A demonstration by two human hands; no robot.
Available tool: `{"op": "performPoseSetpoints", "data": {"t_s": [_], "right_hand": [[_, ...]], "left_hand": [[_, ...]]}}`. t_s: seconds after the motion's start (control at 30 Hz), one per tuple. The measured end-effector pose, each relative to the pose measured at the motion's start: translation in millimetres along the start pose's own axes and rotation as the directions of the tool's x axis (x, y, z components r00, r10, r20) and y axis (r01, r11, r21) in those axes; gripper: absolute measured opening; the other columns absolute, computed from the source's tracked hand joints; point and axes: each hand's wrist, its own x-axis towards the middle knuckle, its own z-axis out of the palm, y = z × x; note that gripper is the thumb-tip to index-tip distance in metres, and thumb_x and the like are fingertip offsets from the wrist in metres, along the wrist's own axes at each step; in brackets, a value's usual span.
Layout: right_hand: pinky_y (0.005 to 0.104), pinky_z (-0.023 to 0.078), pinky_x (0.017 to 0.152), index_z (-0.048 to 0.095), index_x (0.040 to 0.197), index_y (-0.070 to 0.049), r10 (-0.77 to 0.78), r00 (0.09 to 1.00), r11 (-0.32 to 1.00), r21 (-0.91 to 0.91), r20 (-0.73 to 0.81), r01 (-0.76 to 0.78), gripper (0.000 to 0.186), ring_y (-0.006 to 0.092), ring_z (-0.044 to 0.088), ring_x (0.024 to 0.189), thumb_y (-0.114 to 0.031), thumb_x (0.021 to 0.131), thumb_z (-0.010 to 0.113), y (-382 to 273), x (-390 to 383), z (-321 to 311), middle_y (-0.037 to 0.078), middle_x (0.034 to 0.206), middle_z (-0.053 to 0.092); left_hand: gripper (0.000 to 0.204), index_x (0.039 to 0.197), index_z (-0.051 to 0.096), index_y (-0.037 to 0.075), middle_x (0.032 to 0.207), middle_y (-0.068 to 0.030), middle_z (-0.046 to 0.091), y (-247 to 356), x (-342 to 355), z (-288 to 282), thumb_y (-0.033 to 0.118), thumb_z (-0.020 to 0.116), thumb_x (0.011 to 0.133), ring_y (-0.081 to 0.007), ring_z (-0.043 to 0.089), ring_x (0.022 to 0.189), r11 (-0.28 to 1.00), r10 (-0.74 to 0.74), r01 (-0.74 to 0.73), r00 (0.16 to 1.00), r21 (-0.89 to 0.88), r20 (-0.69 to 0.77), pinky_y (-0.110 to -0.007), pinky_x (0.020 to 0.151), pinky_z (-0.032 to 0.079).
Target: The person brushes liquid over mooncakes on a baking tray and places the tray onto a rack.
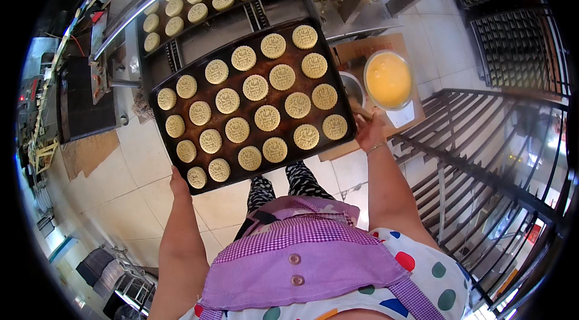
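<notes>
A dark baking tray (286,129) with several rows of round, pale, stamped mooncakes (256,88) lies slightly tilted in front of me. Its near left corner is in my left hand (179,184), whose fingers are mostly hidden under the rim. On the opposite side, my right hand (369,132) grips the tray's near right edge, its fingertips partly out of sight. The tray's far edge lies at the near end of a chain conveyor (208,36). Farther along the conveyor sits another tray (184,25) of similar mooncakes.
Right of the tray, a clear tub of yellow liquid (389,80) stands on cardboard (395,48), beside a partly hidden metal bowl (351,88). A slatted metal rack (476,163) rises close to my right arm. A metal rail (142,9) runs along the conveyor's left side.
</notes>
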Motion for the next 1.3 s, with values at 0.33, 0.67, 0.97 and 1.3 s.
{"op": "performPoseSetpoints", "data": {"t_s": [0.33, 0.67, 0.97, 1.3], "right_hand": [[0.0344, 0.043, 0.093, 0.049, 0.125, -0.004, 0.066, 0.974, 0.924, -0.381, 0.219, 0.023, 0.063, 0.0208, 0.055, 0.107, -0.055, 0.093, 0.030, -7, -11, 53, 0.009, 0.118, 0.058], [0.0350, 0.046, 0.080, 0.053, 0.117, 0.007, -0.624, 0.781, 0.483, -0.774, 0.025, 0.411, 0.063, 0.0226, 0.059, 0.090, -0.049, 0.088, 0.051, 79, -114, -19, 0.015, 0.101, 0.064], [0.0351, 0.046, 0.078, 0.059, 0.106, 0.010, -0.557, 0.801, 0.805, -0.382, -0.222, 0.454, 0.069, 0.0228, 0.058, 0.085, -0.056, 0.087, 0.048, 148, -325, -93, 0.018, 0.095, 0.063], [0.0376, 0.042, 0.096, 0.039, 0.127, 0.011, -0.987, 0.063, 0.003, 0.374, -0.149, 0.928, 0.067, 0.0290, 0.054, 0.110, -0.009, 0.064, 0.052, 271, -561, -63, 0.021, 0.120, 0.053]], "left_hand": [[0.072, 0.131, 0.041, 0.000, 0.129, -0.0141, 0.050, 5, 13, -1, 0.060, 0.030, 0.091, -0.0291, 0.049, 0.117, 0.808, -0.144, 0.312, 0.927, -0.500, 0.346, -0.040, 0.099, 0.041], [0.053, 0.132, 0.042, 0.003, 0.132, -0.0086, 0.047, -26, -46, -74, 0.042, 0.039, 0.095, -0.0262, 0.046, 0.119, 0.790, 0.131, 0.167, 0.894, -0.590, 0.429, -0.039, 0.101, 0.037], [0.064, 0.137, 0.036, 0.009, 0.137, -0.0092, 0.042, 60, -127, -149, 0.053, 0.033, 0.092, -0.0308, 0.042, 0.124, 0.824, 0.293, 0.278, 0.537, -0.494, 0.791, -0.044, 0.103, 0.034], [0.072, 0.125, 0.045, -0.004, 0.126, -0.0134, 0.052, 207, -163, -162, 0.058, 0.044, 0.087, -0.0266, 0.050, 0.115, 0.871, 0.482, -0.088, -0.031, -0.483, 0.876, -0.039, 0.100, 0.037]]}}
